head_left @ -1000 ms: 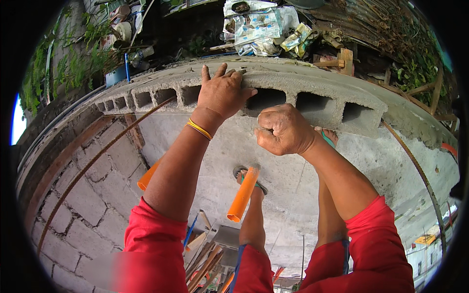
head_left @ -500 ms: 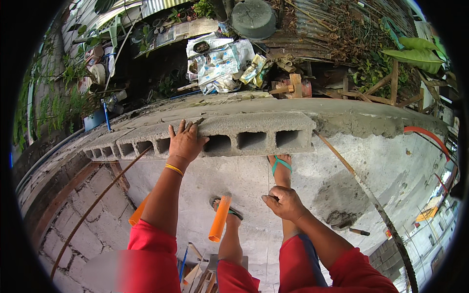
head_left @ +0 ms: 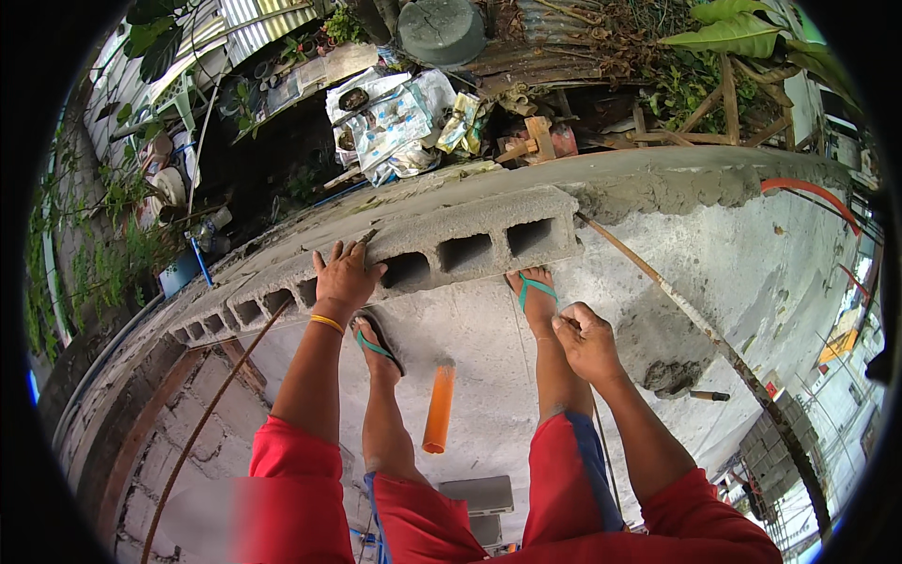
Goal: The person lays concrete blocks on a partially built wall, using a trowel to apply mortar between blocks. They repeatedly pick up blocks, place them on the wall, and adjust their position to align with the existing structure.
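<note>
Concrete blocks [head_left: 479,221], hollow, directly under left fingers [head_left: 336,252]

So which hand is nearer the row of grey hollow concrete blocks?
Left. The left hand rests on the grey hollow concrete blocks; the right hand is apart from them, below their right end in view.

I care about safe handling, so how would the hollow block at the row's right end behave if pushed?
The hollow block is likely heavy and stiff, looking like concrete. Its flat faces should resist rolling. Its thin walls may chip.
</note>
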`<control>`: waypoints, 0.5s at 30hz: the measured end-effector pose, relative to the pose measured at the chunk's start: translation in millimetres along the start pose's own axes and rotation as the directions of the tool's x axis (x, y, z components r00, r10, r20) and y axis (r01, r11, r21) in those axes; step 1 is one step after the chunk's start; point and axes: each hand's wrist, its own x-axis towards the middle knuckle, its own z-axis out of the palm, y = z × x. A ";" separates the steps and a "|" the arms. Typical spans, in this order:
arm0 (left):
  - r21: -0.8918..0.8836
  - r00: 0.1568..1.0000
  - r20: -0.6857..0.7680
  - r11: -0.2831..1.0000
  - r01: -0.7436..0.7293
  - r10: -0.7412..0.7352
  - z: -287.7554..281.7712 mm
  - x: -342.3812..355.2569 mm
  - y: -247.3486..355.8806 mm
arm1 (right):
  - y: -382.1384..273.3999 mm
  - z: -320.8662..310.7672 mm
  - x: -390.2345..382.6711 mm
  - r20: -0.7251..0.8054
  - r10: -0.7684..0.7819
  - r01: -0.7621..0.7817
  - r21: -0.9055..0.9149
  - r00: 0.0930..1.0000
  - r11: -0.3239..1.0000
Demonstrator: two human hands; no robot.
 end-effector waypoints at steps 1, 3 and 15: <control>-0.015 0.999 0.002 0.999 -0.038 0.038 -0.3 2.1 -3.5 | -8.8 13.5 -12.3 -0.006 -0.005 0.006 0.086 1.000 0.996; 0.014 0.994 -0.014 0.994 -0.108 0.108 -0.6 6.4 -9.3 | -26.8 41.6 -35.6 -0.057 -0.057 0.065 0.161 0.997 0.985; 0.008 0.962 -0.119 0.969 -0.248 0.247 5.0 10.6 -18.4 | -38.1 232.6 -108.7 0.101 0.143 -0.174 0.464 0.985 0.869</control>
